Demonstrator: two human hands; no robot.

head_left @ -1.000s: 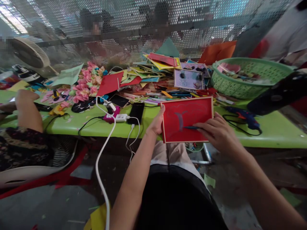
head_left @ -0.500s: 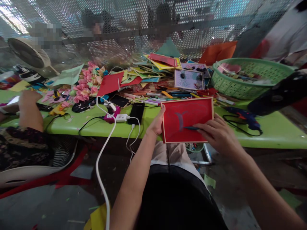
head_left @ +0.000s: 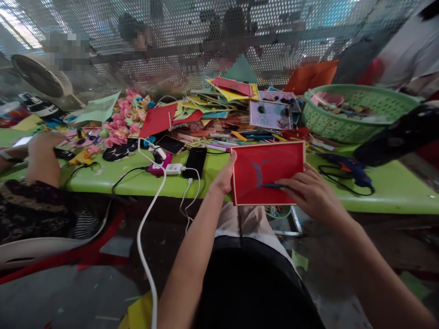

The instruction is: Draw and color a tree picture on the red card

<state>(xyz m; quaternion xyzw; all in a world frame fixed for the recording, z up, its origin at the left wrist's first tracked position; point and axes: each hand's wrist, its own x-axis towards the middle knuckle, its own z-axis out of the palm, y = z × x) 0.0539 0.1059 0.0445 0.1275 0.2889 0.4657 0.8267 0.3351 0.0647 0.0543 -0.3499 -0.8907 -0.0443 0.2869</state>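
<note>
A red card (head_left: 274,167) with a pale border leans over the front edge of the green table (head_left: 384,192). My left hand (head_left: 224,176) grips the card's left edge, thumb on its face. My right hand (head_left: 310,192) is closed on a blue pen (head_left: 272,185) whose tip touches the card near its middle, just below a grey-blue curved mark (head_left: 258,171).
A green basket (head_left: 356,112) stands at the back right, a blue glue gun (head_left: 346,164) beside it. Piled coloured cards (head_left: 233,103), pink paper flowers (head_left: 121,121), phones (head_left: 195,160) and white cables (head_left: 147,219) crowd the table. Another person's hand (head_left: 43,146) rests at the left.
The grey-blue mark on the card has grown a further stroke, and my right hand with the pen has shifted slightly down. The person's hand at the left has moved a little.
</note>
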